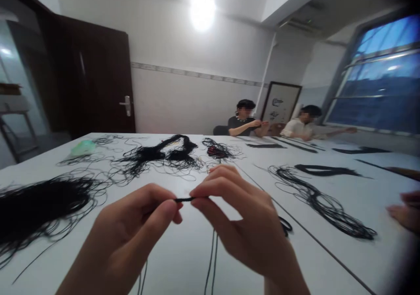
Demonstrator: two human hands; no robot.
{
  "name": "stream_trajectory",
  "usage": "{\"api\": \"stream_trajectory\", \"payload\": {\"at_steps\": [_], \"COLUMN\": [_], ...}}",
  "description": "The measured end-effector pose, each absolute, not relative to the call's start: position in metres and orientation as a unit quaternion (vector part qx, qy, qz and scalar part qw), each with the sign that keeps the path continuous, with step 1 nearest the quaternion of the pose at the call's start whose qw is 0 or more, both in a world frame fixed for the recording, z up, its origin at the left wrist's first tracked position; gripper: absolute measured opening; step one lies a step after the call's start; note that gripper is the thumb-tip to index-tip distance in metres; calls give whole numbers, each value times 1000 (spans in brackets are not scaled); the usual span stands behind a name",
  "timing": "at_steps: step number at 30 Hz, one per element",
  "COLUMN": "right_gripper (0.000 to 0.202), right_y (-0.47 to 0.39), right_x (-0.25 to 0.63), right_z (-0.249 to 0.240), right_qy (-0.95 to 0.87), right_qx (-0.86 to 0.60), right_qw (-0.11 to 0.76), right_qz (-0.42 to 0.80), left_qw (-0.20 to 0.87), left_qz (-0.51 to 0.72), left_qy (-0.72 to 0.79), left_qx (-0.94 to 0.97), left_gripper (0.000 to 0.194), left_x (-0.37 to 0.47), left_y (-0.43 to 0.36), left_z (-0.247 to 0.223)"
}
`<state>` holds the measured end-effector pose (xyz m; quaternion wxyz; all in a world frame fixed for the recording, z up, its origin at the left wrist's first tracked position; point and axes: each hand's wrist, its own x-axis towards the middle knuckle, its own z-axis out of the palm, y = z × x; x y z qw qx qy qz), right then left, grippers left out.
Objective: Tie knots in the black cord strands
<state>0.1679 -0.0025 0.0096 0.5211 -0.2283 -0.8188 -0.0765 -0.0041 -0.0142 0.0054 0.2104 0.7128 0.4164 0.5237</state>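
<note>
Head view shows the left hand (131, 229) and right hand (243, 225) pinching a short, thin black cord (184, 199) tight between fingertips, above the smooth white table (183, 260) with messy thread piles (42, 207)

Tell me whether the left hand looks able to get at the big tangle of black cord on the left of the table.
Probably yes. The tangle of black cord lies just left of the left hand with bare table between, but that hand and the right hand are pinching a short black cord.

Cord ends (184, 199) hidden in fingertips; another hand (407, 214) cut off at right edge; faces blurred.
</note>
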Motion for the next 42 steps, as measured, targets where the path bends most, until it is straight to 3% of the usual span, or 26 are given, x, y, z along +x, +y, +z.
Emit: {"api": "stream_trajectory", "payload": {"at_steps": [7,18,32,36,42], "right_gripper": [5,8,11,10,8], "right_y": [1,-2,-3,-3,-5], "right_x": [170,165,164,165,163], "right_z": [8,6,6,8,7], "right_qy": [-811,-819,-814,-818,-823], "right_qx": [-268,-240,-219,-216,-228], "right_qw": [497,516,528,520,509], "right_qz": [-150,-75,-101,-116,-110], "left_qw": [259,224,228,173,-27], "left_qz": [523,556,542,540,533], "left_qy": [391,333,331,329,340], "left_qx": [711,728,738,755,774], "left_gripper": [27,14,15,14,12], "left_x": [-5,-8,-8,-7,-5], "left_y": [-8,-15,-16,-19,-16], "left_z": [6,11,9,8,1]}}
